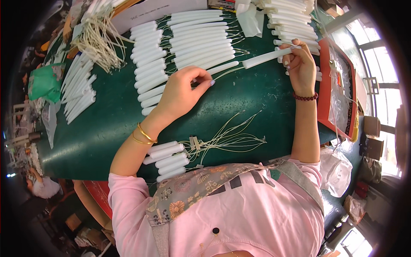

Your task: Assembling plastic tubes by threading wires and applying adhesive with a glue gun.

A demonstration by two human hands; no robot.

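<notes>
A slim white tube [265, 58] is held up at a slant over the green table [85, 147]. At its right end, the fingers of my right hand [303, 68] are closed round it. From its left end runs a thin pale cable [230, 73], pinched between thumb and forefinger of my left hand [184, 90]. Behind my left hand lie side-by-side rows of similar white tubes [201, 36], with cable ends showing at their right. My left hand and wrist hide part of the nearer ones. Close to my body rests a bunch of white tubes [171, 160] with loose cables [233, 138] fanning right.
Loose white tubes [79, 88] lie at the left below a tangled cable bundle [100, 43]. A green bag [45, 81] sits at the left edge. More tubes [291, 21] are stacked at the far right, near a red box [326, 85]. A clear plastic bag [336, 171] hangs below the right edge.
</notes>
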